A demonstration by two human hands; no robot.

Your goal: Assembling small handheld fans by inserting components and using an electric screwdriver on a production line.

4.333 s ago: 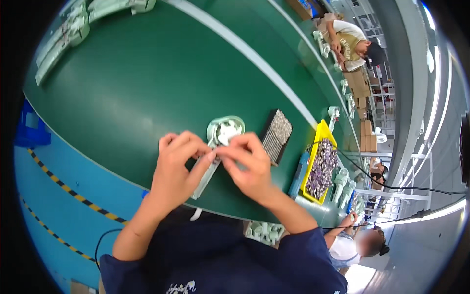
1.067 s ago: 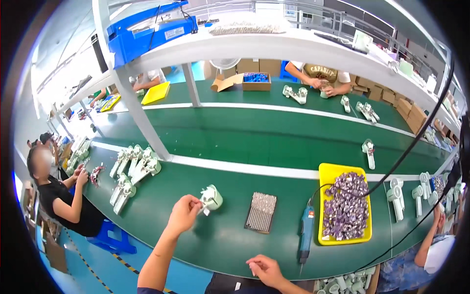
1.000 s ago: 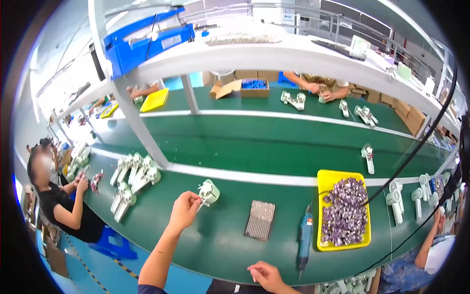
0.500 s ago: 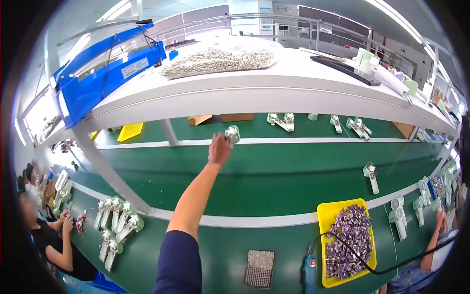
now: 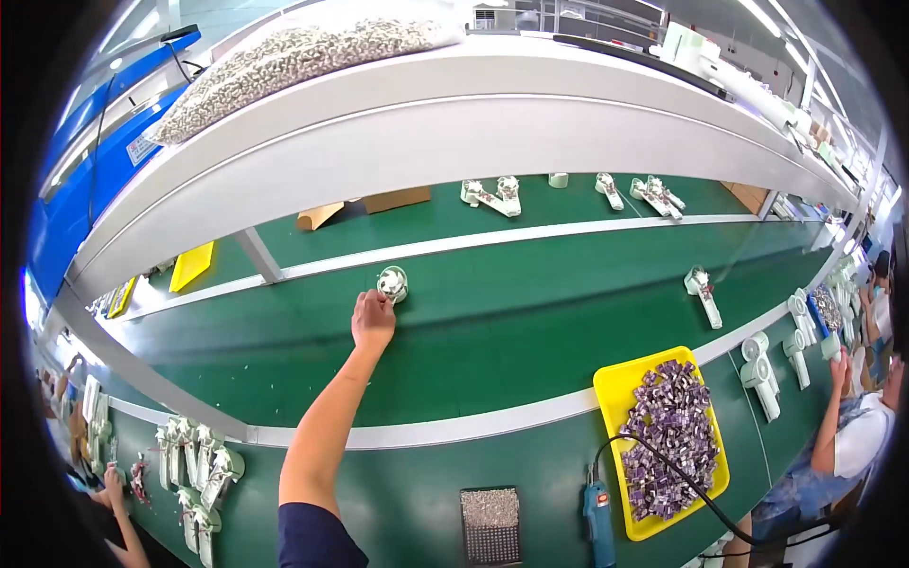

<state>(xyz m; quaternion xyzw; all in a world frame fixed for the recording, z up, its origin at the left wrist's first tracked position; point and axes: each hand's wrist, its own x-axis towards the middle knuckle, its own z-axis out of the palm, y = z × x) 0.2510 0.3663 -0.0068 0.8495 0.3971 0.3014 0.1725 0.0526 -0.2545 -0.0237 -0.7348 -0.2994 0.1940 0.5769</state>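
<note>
My left hand (image 5: 374, 317) stretches out over the green conveyor belt. Its fingers are closed on a pale green handheld fan housing (image 5: 392, 284), whose round head with a white star-shaped part inside faces up. The rest of the housing is hidden by my fingers. I cannot tell whether it touches the belt. My right hand is out of view. Farther right on the belt lies another fan housing (image 5: 703, 295), its handle pointing toward me.
Near me are a yellow tray (image 5: 606, 388) of small purple-and-silver parts, a teal electric screwdriver (image 5: 598, 521) with black cable, and a screw-filled block (image 5: 490, 525). Fan housings (image 5: 197, 459) stand at left. A white shelf (image 5: 473, 123) spans above. Co-workers sit at both sides.
The view has tilted down and shifted. My left hand has come from over the far rail to nearer over the belt, the fan housing still in its fingers.
</note>
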